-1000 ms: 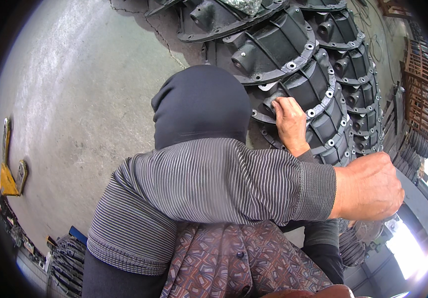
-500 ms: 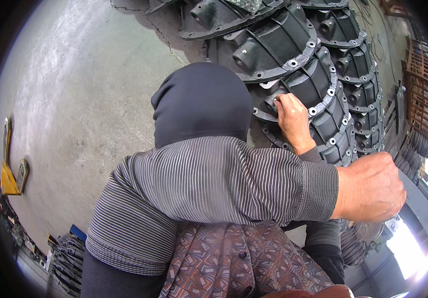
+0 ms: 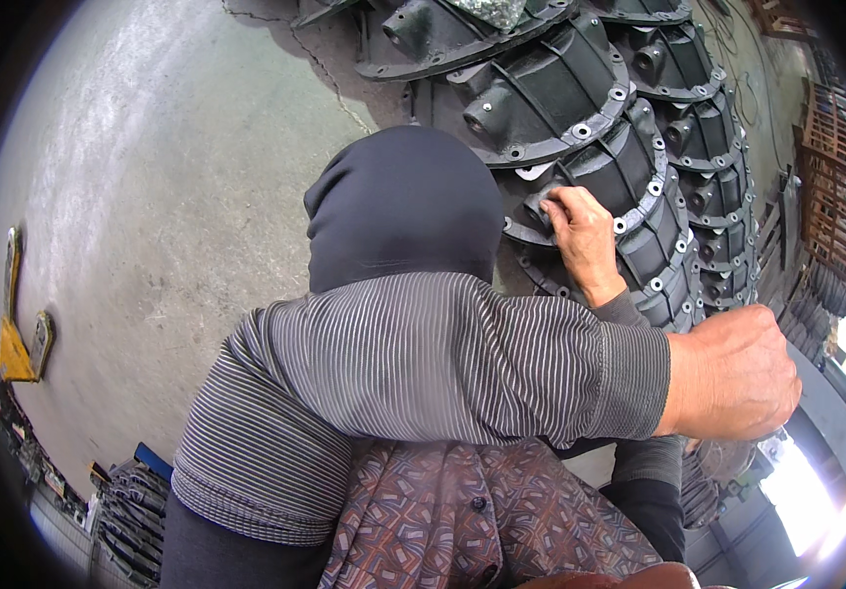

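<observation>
Stretching across my dark-trousered knee point(image 3: 403, 206), my left arm in a striped sleeve point(image 3: 423, 353) ends in my left hand point(image 3: 732, 375) at the right. This hand is closed in a fist, its fingers turned away, so what it may grip is hidden. Beyond it my right hand point(image 3: 585, 231) has thumb and fingertips pinched together at the round boss point(image 3: 538, 208) of a black ribbed metal housing point(image 3: 604, 177). Anything between those fingertips is too small to make out. The housing has a flange with bolt holes and sits in a stack of similar housings.
More black housings point(image 3: 683, 59) are stacked to the right and far side. A cracked concrete floor point(image 3: 167, 196) spreads left, with a yellow pallet-truck fork point(image 3: 18, 358). Rusty brown racks point(image 3: 830, 177) stand at far right; dark metal parts point(image 3: 133, 520) lie at lower left.
The view has shifted slightly. My right hand stays pinched at the boss, its wrist turned a little; my left fist keeps nearly the same place.
</observation>
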Tool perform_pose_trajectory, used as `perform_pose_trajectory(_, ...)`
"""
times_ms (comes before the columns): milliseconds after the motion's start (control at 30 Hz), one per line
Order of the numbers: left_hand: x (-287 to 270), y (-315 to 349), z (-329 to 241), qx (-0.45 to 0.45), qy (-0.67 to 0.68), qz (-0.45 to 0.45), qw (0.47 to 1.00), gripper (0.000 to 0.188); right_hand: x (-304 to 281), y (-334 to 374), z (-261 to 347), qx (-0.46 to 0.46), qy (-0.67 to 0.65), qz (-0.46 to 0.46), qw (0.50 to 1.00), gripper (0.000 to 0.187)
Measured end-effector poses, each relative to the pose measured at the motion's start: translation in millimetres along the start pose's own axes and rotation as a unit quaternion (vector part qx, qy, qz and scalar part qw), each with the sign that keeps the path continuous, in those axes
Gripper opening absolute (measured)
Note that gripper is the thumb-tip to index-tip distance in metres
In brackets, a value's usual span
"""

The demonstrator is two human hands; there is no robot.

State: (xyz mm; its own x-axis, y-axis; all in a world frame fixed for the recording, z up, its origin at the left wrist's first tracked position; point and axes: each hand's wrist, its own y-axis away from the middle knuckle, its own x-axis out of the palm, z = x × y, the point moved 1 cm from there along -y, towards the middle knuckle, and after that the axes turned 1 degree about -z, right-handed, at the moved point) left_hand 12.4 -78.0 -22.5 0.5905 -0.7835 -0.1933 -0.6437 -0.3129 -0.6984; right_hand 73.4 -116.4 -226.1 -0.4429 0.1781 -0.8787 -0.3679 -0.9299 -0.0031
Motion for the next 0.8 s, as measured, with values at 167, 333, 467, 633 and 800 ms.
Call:
perform_pose_trajectory(167,1,0,1,-0.002,0.012,0.005,1.0,0.017,5,6,9,0.036,0.048,-0.019,0.998,0.017)
perform_pose_trajectory(333,-1,1,-1,0.0,0.001,0.009,1.0,0.018,3,2,4,-0.052,0.038,-0.004,0.998,0.012)
perform_pose_trajectory(467,-1,0,-1,0.005,-0.001,0.028,1.0,0.018,-5,-6,-6,-0.129,0.022,0.045,0.99,0.013)
perform_pose_trajectory(633,0,1,0,0.0,0.002,-0.016,1.0,0.019,-7,-10,-5,-0.138,0.093,0.063,0.984,0.011)
perform_pose_trajectory(800,0,1,0,0.001,0.011,-0.015,1.0,0.021,-4,-11,1,-0.147,0.191,0.065,0.968,0.017)
